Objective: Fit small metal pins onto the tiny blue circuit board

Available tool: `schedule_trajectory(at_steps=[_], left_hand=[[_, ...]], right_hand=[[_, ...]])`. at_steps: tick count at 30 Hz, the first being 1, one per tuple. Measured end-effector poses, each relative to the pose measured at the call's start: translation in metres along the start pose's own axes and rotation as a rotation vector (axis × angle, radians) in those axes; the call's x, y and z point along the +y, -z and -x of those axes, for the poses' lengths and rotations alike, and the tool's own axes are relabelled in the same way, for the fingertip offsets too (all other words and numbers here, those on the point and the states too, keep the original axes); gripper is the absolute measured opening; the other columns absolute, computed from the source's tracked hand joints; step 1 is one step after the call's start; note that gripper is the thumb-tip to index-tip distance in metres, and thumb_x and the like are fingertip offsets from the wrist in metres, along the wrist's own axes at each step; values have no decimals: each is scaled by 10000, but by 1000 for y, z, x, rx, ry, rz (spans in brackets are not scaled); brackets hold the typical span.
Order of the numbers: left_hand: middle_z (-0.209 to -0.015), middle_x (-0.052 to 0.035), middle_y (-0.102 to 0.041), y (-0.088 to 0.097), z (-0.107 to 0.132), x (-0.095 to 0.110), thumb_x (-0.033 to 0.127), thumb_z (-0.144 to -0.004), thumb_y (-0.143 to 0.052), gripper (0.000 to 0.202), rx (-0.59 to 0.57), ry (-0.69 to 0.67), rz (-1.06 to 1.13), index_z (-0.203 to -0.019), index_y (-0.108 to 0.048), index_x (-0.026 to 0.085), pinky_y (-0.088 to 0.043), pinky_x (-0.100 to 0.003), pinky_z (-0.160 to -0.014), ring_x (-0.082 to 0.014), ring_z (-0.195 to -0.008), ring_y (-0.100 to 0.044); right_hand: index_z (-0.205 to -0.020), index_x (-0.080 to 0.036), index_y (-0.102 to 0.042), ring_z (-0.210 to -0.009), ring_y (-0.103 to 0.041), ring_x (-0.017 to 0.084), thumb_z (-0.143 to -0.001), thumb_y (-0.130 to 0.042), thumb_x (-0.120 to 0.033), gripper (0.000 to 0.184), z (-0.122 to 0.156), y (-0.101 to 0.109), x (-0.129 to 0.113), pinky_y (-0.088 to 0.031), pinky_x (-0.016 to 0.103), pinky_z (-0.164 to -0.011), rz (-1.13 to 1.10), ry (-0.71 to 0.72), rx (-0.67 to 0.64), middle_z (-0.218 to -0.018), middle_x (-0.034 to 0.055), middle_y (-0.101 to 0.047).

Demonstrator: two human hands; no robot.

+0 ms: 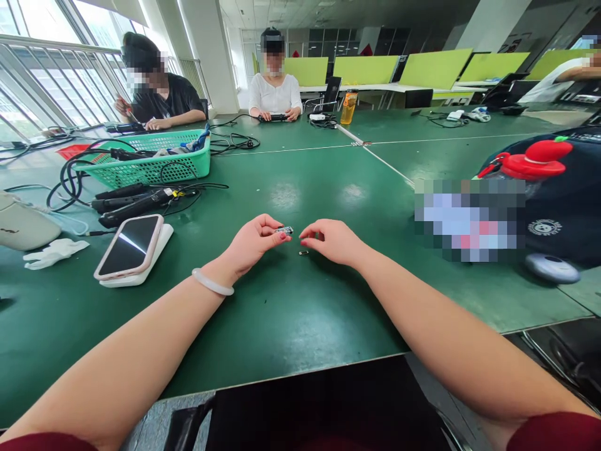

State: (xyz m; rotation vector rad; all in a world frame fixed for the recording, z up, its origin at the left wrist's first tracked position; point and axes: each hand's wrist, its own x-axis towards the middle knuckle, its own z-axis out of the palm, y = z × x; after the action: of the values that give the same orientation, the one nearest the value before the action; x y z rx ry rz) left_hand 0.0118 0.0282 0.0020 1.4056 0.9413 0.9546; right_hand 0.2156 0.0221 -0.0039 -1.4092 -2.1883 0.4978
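My left hand (257, 244), with a pale bangle at its wrist, pinches a small silvery piece like a tiny circuit board (284, 230) between thumb and fingers, just above the green table (291, 313). Facing it a short gap away is my right hand (335, 240). Its fingers are curled and the thumb and fingertips come close together; whether something tiny sits between them is hidden. Below those right fingertips a small dark and metallic part (303, 253) lies on the tabletop, apart from both hands.
Left of my hands lie a phone (130, 247) on a white box, black handheld devices (136, 203) and a green basket (145, 164) with cables. To the right are a dark bag (563, 194) and a greyish oval object (552, 268). People sit across the table near an orange bottle (348, 108).
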Motion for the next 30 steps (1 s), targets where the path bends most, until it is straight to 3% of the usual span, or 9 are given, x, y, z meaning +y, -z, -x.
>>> schedule_trajectory(at_steps=[3, 5, 8, 19, 24, 30], left_hand=[[-765, -24, -700, -1, 0, 1, 285, -634, -754, 312, 11, 17, -34, -792, -514, 164, -468, -354, -816, -169, -800, -665], [-758, -21, -698, -2, -1, 0, 263, -620, -762, 316, 9, 27, -50, -791, -515, 164, -467, -353, -812, -164, -786, -662], [-763, -22, -695, -2, -2, -2, 250, -615, -762, 319, -5, 29, -74, -805, -522, 161, -467, -347, -798, -157, -772, -658], [-722, 0, -676, -1, -4, -7, 259, -587, -776, 361, -39, 94, -183, -839, -535, 168, -447, -331, -762, -139, -690, -632], [-720, -6, -669, 0, -4, -8, 284, -605, -759, 362, -46, 89, -223, -872, -544, 168, -456, -343, -745, -152, -688, -630], [-785, -20, -684, 0, -4, -8, 287, -675, -699, 420, -101, 51, -283, -1072, -607, 185, -461, -342, -805, -154, -761, -632]], right_hand=[[-865, -230, -682, -723, -534, 127, -705, -681, -362, 207, -1, 1, 9, -399, 237, -641, 16, 21, -184, -822, -2, -615], [-839, -227, -678, -736, -540, 123, -720, -669, -325, 155, -1, 1, 9, -402, 231, -644, 46, 47, -221, -841, 1, -610], [-768, -212, -663, -730, -545, 120, -760, -626, -253, 56, 1, 0, 6, -402, 227, -642, 106, 64, -214, -822, 3, -607], [-736, -206, -633, -724, -555, 134, -816, -546, -230, 121, -3, -8, 1, -390, 238, -628, 176, 3, -142, -815, 17, -631], [-772, -211, -652, -735, -564, 136, -803, -567, -203, 91, -1, -3, 2, -398, 238, -633, 148, 33, -175, -818, 18, -635], [-719, -211, -626, -721, -557, 135, -781, -567, -157, 101, -1, -4, 2, -384, 239, -612, 234, 83, -183, -813, 7, -624]])
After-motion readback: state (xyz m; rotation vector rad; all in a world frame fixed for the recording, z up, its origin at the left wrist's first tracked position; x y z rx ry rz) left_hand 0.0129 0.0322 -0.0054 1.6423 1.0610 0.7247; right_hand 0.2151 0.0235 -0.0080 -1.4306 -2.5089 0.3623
